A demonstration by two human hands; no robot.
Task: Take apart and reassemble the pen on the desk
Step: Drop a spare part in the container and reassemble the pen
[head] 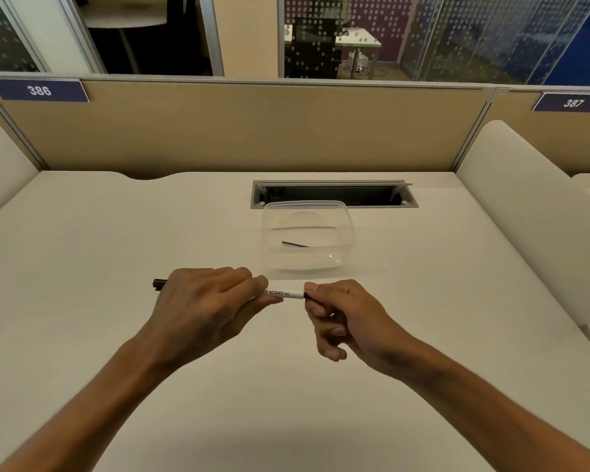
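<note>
Pen (281,293) held level above the desk (82,267), spanning my two hands. My left hand (198,301) wraps the barrel, fingers curled over it, with the dark end (159,284) protruding past the outer edge of the hand. My right hand (341,318) pinches the opposite dark end between thumb and forefinger; the remaining fingers are loosely curled and hold nothing. The white midsection, printed "BOARD", shows between the hands.

Just beyond the pen stands a clear container (349,229) holding one thin dark rod (295,244), possibly a pen part; I cannot tell.

Step in hand, as I judge it: working the right-hand end piece, whether off or on cannot be told. The next move calls for a firm left grip and a straight pull or twist along the pen's axis.
</note>
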